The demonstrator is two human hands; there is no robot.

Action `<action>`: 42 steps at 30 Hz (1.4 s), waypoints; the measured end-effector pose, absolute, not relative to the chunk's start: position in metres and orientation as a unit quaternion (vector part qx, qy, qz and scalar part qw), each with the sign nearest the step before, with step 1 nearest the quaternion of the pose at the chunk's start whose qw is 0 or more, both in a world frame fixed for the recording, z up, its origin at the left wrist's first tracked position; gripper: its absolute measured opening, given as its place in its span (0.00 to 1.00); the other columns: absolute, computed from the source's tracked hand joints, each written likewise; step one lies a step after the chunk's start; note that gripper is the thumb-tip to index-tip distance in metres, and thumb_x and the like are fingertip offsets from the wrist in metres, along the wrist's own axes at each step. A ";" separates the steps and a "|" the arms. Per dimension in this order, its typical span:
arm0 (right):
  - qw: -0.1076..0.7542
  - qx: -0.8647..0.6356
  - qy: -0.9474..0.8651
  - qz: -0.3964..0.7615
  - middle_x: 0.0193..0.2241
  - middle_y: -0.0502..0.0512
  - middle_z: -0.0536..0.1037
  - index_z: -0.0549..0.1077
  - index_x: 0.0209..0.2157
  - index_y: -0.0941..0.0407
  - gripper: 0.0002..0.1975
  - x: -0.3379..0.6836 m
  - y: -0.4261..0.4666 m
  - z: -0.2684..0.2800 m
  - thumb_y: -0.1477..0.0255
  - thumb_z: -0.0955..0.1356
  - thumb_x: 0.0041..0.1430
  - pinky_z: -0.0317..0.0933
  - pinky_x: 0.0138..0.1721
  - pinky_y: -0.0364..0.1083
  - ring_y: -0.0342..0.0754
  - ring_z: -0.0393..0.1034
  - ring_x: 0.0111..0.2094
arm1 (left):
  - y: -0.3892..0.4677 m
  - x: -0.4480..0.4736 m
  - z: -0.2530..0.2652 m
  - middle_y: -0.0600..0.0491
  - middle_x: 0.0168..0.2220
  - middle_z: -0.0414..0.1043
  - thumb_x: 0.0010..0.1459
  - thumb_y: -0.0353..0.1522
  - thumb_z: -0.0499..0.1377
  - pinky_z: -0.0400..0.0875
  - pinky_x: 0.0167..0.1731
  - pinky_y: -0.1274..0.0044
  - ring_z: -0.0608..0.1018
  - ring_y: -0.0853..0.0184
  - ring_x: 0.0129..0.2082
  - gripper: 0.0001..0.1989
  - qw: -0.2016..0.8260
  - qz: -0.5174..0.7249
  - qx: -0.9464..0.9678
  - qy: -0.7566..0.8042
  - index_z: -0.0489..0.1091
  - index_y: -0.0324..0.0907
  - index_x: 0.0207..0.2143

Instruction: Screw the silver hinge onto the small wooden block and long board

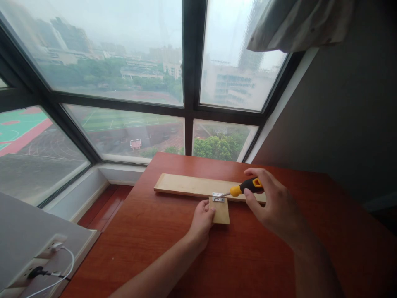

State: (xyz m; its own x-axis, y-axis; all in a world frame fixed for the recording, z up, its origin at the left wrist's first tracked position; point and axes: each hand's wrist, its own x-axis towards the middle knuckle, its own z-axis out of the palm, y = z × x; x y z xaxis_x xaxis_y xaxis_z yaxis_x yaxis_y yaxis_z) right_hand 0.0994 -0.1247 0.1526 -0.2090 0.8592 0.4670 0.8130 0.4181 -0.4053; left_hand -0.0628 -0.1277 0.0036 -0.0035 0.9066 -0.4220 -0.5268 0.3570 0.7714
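My left hand [203,219] grips the left edge of a small wooden board [221,215], its thumb on top and fingers curled at the side. A silver metal hinge [218,197] lies across the joint between this piece and a long pale wooden plank [189,184]. In my right hand [276,207] is a yellow and black screwdriver [248,186], tilted, with its handle between thumb and fingers. The shaft points down left, and its tip meets the hinge near the left side. Any screw under the tip is too small to make out.
The reddish-brown wooden table [155,244] stands against large windows with dark frames [189,82]. At the lower left, a white plug [57,247] and a black plug [37,272] with cords sit in wall sockets. A curtain [297,25] hangs at the upper right.
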 end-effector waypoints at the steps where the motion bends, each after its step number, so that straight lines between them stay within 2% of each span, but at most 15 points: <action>1: 0.327 -0.548 -0.769 0.036 0.45 0.58 0.75 0.68 0.47 0.53 0.15 0.100 -0.124 0.152 0.66 0.65 0.59 0.66 0.38 0.50 0.53 0.73 0.41 | -0.128 -0.063 0.003 0.47 0.37 0.76 0.50 0.26 0.62 0.72 0.34 0.77 0.78 0.67 0.33 0.12 0.675 0.530 0.202 0.471 0.68 0.38 0.39; 3: 0.334 -0.561 -0.756 0.036 0.40 0.56 0.77 0.70 0.44 0.53 0.12 0.100 -0.122 0.150 0.63 0.65 0.61 0.66 0.37 0.49 0.53 0.74 0.38 | -0.127 -0.063 0.003 0.46 0.37 0.76 0.50 0.26 0.62 0.72 0.34 0.77 0.78 0.66 0.34 0.12 0.674 0.531 0.203 0.471 0.68 0.38 0.39; 5: 0.343 -0.561 -0.753 0.036 0.38 0.56 0.78 0.71 0.42 0.53 0.11 0.099 -0.121 0.150 0.64 0.64 0.62 0.66 0.38 0.49 0.52 0.74 0.37 | -0.127 -0.063 0.002 0.47 0.37 0.77 0.50 0.27 0.62 0.71 0.34 0.77 0.78 0.66 0.33 0.12 0.673 0.531 0.205 0.472 0.68 0.38 0.39; 7: 0.349 -0.554 -0.755 0.033 0.40 0.56 0.77 0.70 0.44 0.53 0.10 0.098 -0.122 0.151 0.68 0.64 0.61 0.66 0.40 0.49 0.52 0.73 0.39 | -0.127 -0.063 0.002 0.47 0.36 0.77 0.49 0.27 0.63 0.71 0.34 0.77 0.78 0.66 0.32 0.13 0.673 0.529 0.206 0.475 0.68 0.37 0.39; 9: 0.349 -0.545 -0.762 0.025 0.45 0.56 0.75 0.68 0.47 0.54 0.14 0.098 -0.124 0.151 0.72 0.64 0.58 0.65 0.43 0.50 0.52 0.72 0.43 | -0.127 -0.063 0.002 0.47 0.36 0.77 0.49 0.27 0.63 0.71 0.34 0.76 0.77 0.66 0.32 0.13 0.673 0.529 0.204 0.475 0.68 0.37 0.39; 12: 0.347 -0.538 -0.768 0.019 0.48 0.58 0.74 0.66 0.49 0.54 0.17 0.099 -0.125 0.150 0.72 0.65 0.57 0.64 0.46 0.51 0.53 0.70 0.47 | -0.127 -0.063 0.002 0.46 0.37 0.76 0.49 0.27 0.63 0.71 0.34 0.76 0.77 0.67 0.32 0.14 0.675 0.529 0.203 0.473 0.68 0.37 0.40; 16: 0.350 -0.567 -0.745 0.005 0.43 0.57 0.76 0.68 0.48 0.53 0.15 0.102 -0.121 0.145 0.64 0.65 0.61 0.65 0.41 0.51 0.54 0.73 0.41 | -0.127 -0.063 0.001 0.46 0.37 0.77 0.48 0.28 0.63 0.72 0.34 0.76 0.78 0.65 0.33 0.14 0.675 0.532 0.200 0.469 0.68 0.38 0.39; 18: 0.354 -0.569 -0.743 0.011 0.40 0.56 0.77 0.68 0.47 0.53 0.14 0.103 -0.120 0.144 0.64 0.64 0.62 0.65 0.39 0.50 0.52 0.73 0.39 | -0.127 -0.063 0.001 0.46 0.37 0.77 0.48 0.28 0.64 0.72 0.34 0.76 0.78 0.64 0.34 0.14 0.676 0.533 0.198 0.469 0.68 0.38 0.39; 23: 0.359 -0.539 -0.762 0.025 0.47 0.58 0.74 0.66 0.50 0.53 0.18 0.102 -0.126 0.148 0.71 0.64 0.57 0.64 0.46 0.52 0.54 0.70 0.46 | -0.127 -0.063 0.003 0.46 0.36 0.77 0.48 0.28 0.63 0.72 0.33 0.76 0.78 0.64 0.34 0.16 0.677 0.531 0.209 0.464 0.67 0.38 0.41; 27: 0.359 -0.534 -0.765 0.025 0.50 0.59 0.72 0.65 0.51 0.53 0.18 0.103 -0.127 0.146 0.69 0.64 0.58 0.64 0.46 0.52 0.55 0.70 0.48 | -0.127 -0.063 0.003 0.47 0.36 0.77 0.49 0.27 0.62 0.72 0.33 0.77 0.78 0.65 0.33 0.17 0.674 0.533 0.216 0.464 0.66 0.38 0.43; 30: 0.368 -0.556 -0.745 0.022 0.45 0.58 0.75 0.67 0.49 0.53 0.16 0.105 -0.123 0.142 0.63 0.64 0.61 0.66 0.41 0.50 0.54 0.72 0.42 | -0.127 -0.063 0.002 0.46 0.36 0.77 0.50 0.27 0.62 0.72 0.33 0.77 0.78 0.64 0.34 0.16 0.674 0.531 0.217 0.466 0.67 0.37 0.43; 32: 0.368 -0.565 -0.737 0.029 0.41 0.56 0.76 0.68 0.47 0.53 0.14 0.105 -0.122 0.141 0.63 0.64 0.62 0.66 0.38 0.49 0.52 0.72 0.38 | -0.127 -0.063 0.002 0.46 0.36 0.77 0.49 0.27 0.62 0.72 0.33 0.77 0.78 0.64 0.34 0.16 0.674 0.529 0.218 0.467 0.67 0.37 0.43; 34: 0.370 -0.557 -0.742 0.036 0.41 0.56 0.76 0.68 0.47 0.53 0.13 0.104 -0.123 0.143 0.66 0.64 0.62 0.65 0.40 0.49 0.51 0.72 0.40 | -0.126 -0.063 0.003 0.45 0.36 0.77 0.49 0.27 0.63 0.72 0.33 0.76 0.78 0.64 0.34 0.16 0.675 0.529 0.215 0.468 0.68 0.37 0.43; 38: 0.368 -0.533 -0.761 0.039 0.48 0.58 0.73 0.66 0.50 0.53 0.17 0.102 -0.129 0.147 0.71 0.64 0.58 0.63 0.47 0.51 0.53 0.70 0.47 | -0.126 -0.063 0.004 0.45 0.37 0.77 0.49 0.27 0.63 0.72 0.34 0.76 0.79 0.64 0.34 0.16 0.676 0.531 0.211 0.465 0.68 0.37 0.42; 42: 0.370 -0.555 -0.744 0.038 0.45 0.57 0.75 0.67 0.49 0.53 0.16 0.103 -0.126 0.145 0.65 0.65 0.60 0.64 0.45 0.51 0.53 0.71 0.43 | -0.126 -0.063 0.004 0.45 0.37 0.77 0.50 0.26 0.62 0.72 0.34 0.77 0.79 0.64 0.34 0.15 0.680 0.529 0.211 0.462 0.67 0.37 0.42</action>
State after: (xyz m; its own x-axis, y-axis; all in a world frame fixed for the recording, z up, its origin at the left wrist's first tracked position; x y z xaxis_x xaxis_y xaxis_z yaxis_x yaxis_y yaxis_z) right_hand 0.1028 -0.1261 0.1447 -0.1107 0.8535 0.5092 0.7976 0.3820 -0.4668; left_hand -0.0631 -0.1261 0.0045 0.0137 0.9145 -0.4042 -0.5247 0.3508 0.7757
